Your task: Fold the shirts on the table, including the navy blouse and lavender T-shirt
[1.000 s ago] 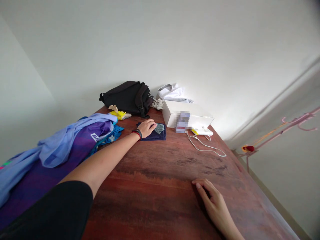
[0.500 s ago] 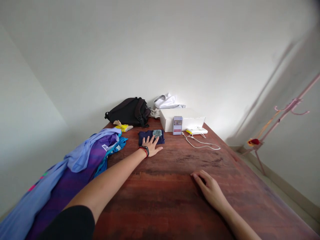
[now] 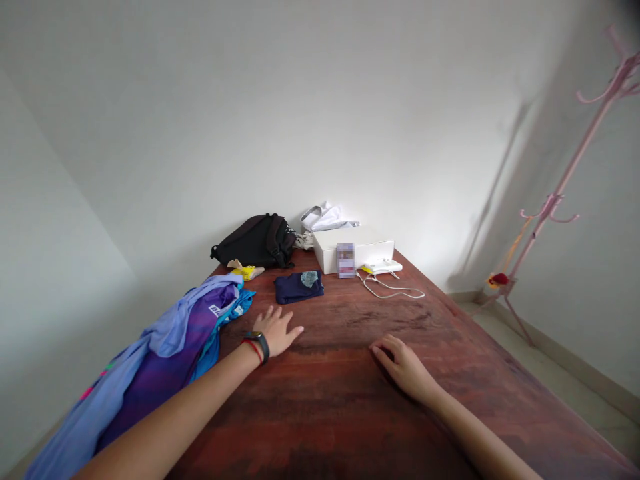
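Note:
A dark blue folded cloth (image 3: 293, 289) with a pale round print lies on the reddish-brown wooden table (image 3: 340, 400). Just in front of it is my left hand (image 3: 276, 331), empty, fingers spread, with a black band and a red string at the wrist. My right hand (image 3: 397, 363) rests on the table to the right, its fingers curled together; whether anything is under them is hidden. Light blue, purple and turquoise clothes (image 3: 185, 330) lie in a heap along the left edge.
A black backpack (image 3: 250, 243) and a yellow item (image 3: 245, 270) are at the back left. Behind the cloth stand a white box (image 3: 370, 240), a small upright packet (image 3: 345, 261) and a white device (image 3: 384, 266) with a cable. A pink coat rack (image 3: 570, 170) stands at the right.
My left hand has come off the folded cloth and moved back toward me and to the left. The view has shifted slightly. My right hand stays resting on the table.

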`<act>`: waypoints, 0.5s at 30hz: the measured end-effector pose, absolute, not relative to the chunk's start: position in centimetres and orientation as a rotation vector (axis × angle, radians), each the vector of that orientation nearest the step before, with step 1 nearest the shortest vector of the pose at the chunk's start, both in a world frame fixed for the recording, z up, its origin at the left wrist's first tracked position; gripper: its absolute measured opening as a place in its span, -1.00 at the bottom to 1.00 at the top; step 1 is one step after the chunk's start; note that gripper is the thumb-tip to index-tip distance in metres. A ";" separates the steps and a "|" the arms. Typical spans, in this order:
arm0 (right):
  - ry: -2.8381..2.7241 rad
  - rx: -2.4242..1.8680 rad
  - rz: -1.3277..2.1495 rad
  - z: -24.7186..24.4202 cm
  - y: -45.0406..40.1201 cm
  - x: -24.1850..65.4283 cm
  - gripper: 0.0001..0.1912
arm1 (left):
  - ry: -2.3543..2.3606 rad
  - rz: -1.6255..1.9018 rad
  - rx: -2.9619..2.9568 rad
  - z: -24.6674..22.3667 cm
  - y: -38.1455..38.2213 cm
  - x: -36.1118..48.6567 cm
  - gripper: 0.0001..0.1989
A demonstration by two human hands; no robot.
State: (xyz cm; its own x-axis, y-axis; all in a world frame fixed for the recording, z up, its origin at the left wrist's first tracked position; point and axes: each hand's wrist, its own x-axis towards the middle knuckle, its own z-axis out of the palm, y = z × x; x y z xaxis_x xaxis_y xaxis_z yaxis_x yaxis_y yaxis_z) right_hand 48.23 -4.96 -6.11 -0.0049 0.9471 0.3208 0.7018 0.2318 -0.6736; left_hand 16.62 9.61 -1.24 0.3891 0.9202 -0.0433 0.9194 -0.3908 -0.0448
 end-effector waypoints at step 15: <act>-2.012 -1.261 0.454 -4.1 0.9 43.0 -0.74 | -2.069 -0.056 -1.994 8.2 9.5 -11.6 -0.31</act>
